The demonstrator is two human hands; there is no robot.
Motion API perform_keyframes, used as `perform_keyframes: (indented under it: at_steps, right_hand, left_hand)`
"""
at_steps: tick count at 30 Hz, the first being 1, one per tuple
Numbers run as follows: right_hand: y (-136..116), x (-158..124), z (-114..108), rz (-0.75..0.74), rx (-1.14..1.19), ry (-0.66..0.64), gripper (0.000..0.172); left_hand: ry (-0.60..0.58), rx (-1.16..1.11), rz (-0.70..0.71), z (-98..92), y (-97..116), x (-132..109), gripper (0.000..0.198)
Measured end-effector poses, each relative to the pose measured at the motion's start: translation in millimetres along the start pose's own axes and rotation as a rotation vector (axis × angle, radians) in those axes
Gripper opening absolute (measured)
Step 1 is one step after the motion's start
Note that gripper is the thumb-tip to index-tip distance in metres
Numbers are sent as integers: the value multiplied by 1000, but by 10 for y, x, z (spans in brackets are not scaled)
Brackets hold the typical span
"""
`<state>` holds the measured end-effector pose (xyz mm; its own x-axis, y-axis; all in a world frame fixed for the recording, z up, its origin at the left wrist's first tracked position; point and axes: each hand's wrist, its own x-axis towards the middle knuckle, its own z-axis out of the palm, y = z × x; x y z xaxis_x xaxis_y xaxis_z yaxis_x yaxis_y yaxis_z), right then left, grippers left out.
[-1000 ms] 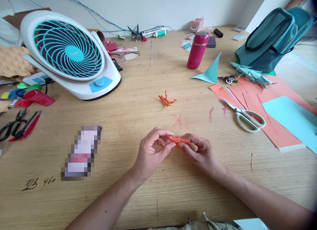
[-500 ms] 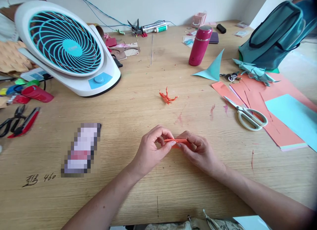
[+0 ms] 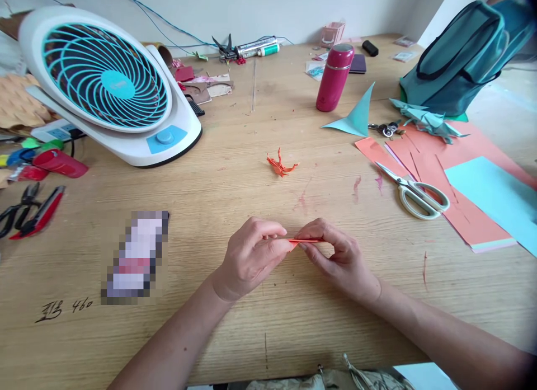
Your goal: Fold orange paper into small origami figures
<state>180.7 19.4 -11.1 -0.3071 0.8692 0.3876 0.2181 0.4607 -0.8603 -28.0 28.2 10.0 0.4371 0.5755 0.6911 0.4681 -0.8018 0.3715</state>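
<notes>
A small folded piece of orange paper (image 3: pixel 306 241) is pinched between both hands, just above the wooden table (image 3: pixel 268 300). My left hand (image 3: pixel 249 258) is closed on its left end, fingers curled tight. The fingers of my right hand (image 3: pixel 335 258) grip the right end, and the paper now shows edge-on as a thin flat strip. A finished small orange origami figure (image 3: pixel 280 165) lies on the table beyond the hands.
A white and teal fan (image 3: pixel 109 88) stands at the left, with cutters and pens (image 3: pixel 29 211) beside it. Scissors (image 3: pixel 413 191) lie on orange and blue paper sheets (image 3: pixel 474 194) at the right. A pink bottle (image 3: pixel 333 76), a blue paper cone (image 3: pixel 356 118) and a teal bag (image 3: pixel 457 60) stand behind.
Both hands have pressed the orange paper flatter; it has turned from a raised fold to a thin edge-on strip. My left fingers have curled tighter.
</notes>
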Motion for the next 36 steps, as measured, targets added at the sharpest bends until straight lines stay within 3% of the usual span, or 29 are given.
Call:
perform_keyframes:
  at_steps: [11,17,22,25,30,36]
  right_hand:
    - [-52,22,-14,88,116,-30,15]
    - [-41,17,11,60,77,-32,9]
    - [-9,22,13,5,77,-14,15]
    - [-2,29,5,17,99,1,14]
    - [-12,45,-1,130,91,51,9]
    - [-60,51,8,144,146,-2,14]
  left_hand:
    - [35,-2,-10,-26,-64,-9,19]
    - [12,-5,-14,-23,-48,3,20]
    - [-49,-80,-73,0,-31,43,14]
    - [-54,-168,-206,43,-28,55,13]
    - [-40,-356,-574,150,-4,18,4]
    - [-41,-663,-855,185,40,5,13]
